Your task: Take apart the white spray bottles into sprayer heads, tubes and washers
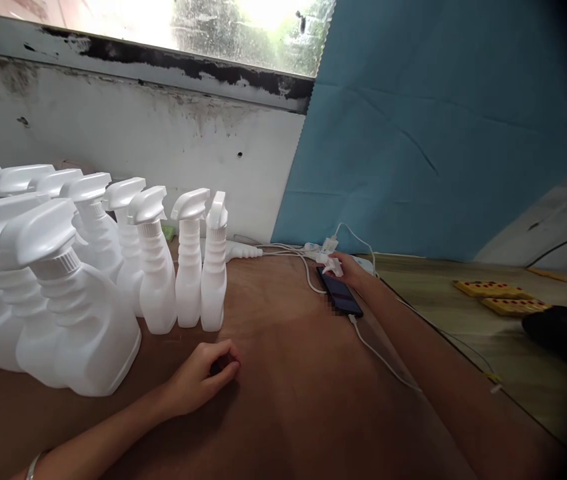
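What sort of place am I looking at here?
Probably a small, makeshift workshop: many matching white spray bottles stand grouped on a brown tabletop, and the white wall below the window is stained.

spray bottles (188, 283): white | cloth (403, 120): blue | tabletop (283, 400): brown | blocks (494, 289): yellow, red-dotted

left hand (198, 379): loosely curled, brown table (283, 380) | right hand (347, 267): holds small white piece (334, 267) near phone (344, 297) | leftward: white spray bottles (94, 333)
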Demonstrator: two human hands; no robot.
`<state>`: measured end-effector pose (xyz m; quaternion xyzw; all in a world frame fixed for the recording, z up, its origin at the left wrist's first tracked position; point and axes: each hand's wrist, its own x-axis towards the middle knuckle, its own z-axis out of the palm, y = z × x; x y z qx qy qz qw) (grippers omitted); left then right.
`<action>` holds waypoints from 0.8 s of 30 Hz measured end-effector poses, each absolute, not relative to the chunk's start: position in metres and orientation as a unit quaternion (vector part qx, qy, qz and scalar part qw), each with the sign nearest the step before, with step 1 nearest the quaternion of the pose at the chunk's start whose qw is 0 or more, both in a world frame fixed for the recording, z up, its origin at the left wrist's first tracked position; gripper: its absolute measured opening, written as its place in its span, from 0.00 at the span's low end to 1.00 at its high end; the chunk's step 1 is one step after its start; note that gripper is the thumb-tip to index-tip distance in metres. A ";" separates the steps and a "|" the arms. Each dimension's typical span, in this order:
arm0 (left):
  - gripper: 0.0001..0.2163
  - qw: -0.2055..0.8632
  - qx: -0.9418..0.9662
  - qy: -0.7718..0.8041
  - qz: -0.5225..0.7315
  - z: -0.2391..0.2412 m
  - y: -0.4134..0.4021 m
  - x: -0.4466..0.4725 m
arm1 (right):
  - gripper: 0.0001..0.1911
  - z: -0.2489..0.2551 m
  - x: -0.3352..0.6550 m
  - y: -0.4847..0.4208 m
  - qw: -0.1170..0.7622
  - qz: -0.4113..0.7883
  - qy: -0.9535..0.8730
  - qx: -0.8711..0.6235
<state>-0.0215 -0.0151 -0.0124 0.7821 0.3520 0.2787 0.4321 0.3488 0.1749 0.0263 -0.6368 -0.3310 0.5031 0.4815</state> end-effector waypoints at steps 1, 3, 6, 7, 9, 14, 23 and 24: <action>0.08 0.433 0.781 0.355 0.278 -0.013 -0.015 -0.021 | 0.16 0.025 0.345 0.179 0.471 0.502 -0.351 -0.635; 0.08 0.433 0.779 0.359 0.276 -0.013 -0.015 -0.021 | 0.16 0.020 0.335 0.188 0.449 0.494 -0.394 -0.632; 0.08 0.441 0.775 0.362 0.273 -0.011 -0.016 -0.020 | 0.15 0.011 0.315 0.201 0.415 0.468 -0.468 -0.624; 0.08 0.443 0.773 0.363 0.272 -0.011 -0.016 -0.020 | 0.15 0.009 0.307 0.206 0.406 0.454 -0.494 -0.620; 0.08 0.444 0.770 0.370 0.269 -0.010 -0.015 -0.020 | 0.15 0.007 0.291 0.216 0.392 0.418 -0.547 -0.611; 0.08 0.447 0.765 0.381 0.263 -0.012 -0.015 -0.019 | 0.14 0.012 0.258 0.242 0.337 0.331 -0.673 -0.570; 0.06 0.456 0.756 0.392 0.258 -0.009 -0.011 -0.018 | 0.12 -0.001 0.228 0.245 0.253 0.228 -0.796 -0.500; 0.06 0.456 0.756 0.394 0.257 -0.008 -0.011 -0.017 | 0.11 -0.004 0.226 0.243 0.247 0.225 -0.801 -0.497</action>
